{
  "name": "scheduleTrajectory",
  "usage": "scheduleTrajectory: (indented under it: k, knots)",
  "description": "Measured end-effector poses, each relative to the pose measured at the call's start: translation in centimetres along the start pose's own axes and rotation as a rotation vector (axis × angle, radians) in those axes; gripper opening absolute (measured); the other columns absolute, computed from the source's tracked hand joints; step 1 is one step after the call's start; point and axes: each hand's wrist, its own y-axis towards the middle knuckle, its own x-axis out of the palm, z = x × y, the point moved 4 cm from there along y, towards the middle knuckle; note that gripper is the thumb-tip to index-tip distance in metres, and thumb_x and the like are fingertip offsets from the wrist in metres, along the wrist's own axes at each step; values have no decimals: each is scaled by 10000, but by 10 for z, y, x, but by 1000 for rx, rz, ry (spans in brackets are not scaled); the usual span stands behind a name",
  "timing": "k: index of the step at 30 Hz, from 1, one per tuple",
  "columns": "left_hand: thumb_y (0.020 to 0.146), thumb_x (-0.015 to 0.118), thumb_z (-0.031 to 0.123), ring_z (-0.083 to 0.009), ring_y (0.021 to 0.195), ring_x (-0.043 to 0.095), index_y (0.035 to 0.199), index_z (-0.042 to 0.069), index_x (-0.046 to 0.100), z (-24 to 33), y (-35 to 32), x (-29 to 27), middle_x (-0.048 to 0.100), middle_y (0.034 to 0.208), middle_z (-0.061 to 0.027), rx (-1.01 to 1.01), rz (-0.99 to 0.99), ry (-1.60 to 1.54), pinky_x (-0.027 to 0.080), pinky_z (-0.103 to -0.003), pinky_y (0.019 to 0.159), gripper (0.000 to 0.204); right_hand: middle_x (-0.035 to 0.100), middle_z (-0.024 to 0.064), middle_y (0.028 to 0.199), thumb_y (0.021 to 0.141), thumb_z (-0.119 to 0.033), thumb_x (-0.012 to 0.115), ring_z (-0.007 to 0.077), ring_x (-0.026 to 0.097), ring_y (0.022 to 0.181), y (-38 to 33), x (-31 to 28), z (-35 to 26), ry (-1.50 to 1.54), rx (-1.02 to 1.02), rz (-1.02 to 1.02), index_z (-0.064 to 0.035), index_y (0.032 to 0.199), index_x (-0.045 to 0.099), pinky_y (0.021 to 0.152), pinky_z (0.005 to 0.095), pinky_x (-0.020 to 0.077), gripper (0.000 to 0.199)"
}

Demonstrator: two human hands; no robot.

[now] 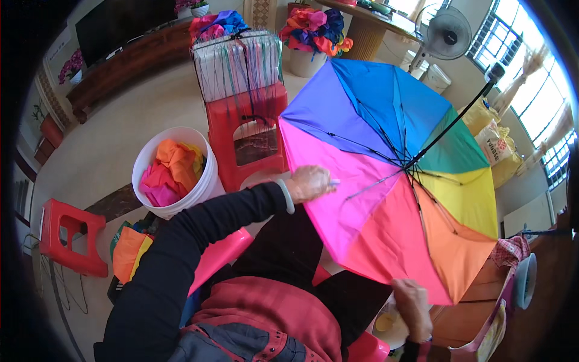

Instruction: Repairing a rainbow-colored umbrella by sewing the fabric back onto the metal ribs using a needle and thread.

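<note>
The rainbow umbrella [383, 211] is spread before the lap with its ribs and shaft showing, its rim pinched at the red panel by the right hand [413, 306], while a small pale item [335, 182], too small to name, is held by the curled left hand [309, 183] at the pink edge, a white bucket [208, 188] of coloured cloth [174, 166] being set farther left.

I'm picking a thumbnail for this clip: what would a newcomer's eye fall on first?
Probably the open rainbow umbrella right of centre, its ribs toward the camera, the left hand over its pink panel and the right hand at its lower edge. Next, beyond the hands, a red stool bears a pale block draped with colourful threads; a white bucket of bright cloth stands left.
</note>
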Motion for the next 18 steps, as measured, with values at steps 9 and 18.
scheduleTrajectory:
  k: [9, 18]
  knots:
    - [777, 516, 187, -284, 595, 606, 777, 14, 618, -12, -39, -9, 606, 693, -180, 83, -124, 74, 477, -386, 550, 201, 572, 156, 786, 711, -145, 642, 317, 567, 777, 12, -60, -19, 356, 287, 142, -46, 922, 588, 641, 394, 464, 239]
    - [740, 537, 91, -291, 650, 590, 818, 24, 611, 8, -65, -29, 609, 714, -131, 294, -53, -180, 469, -353, 589, 126, 498, 103, 725, 730, -65, 570, 287, 536, 705, 117, 24, -96, 290, -317, 149, -55, 861, 527, 569, 382, 446, 139]
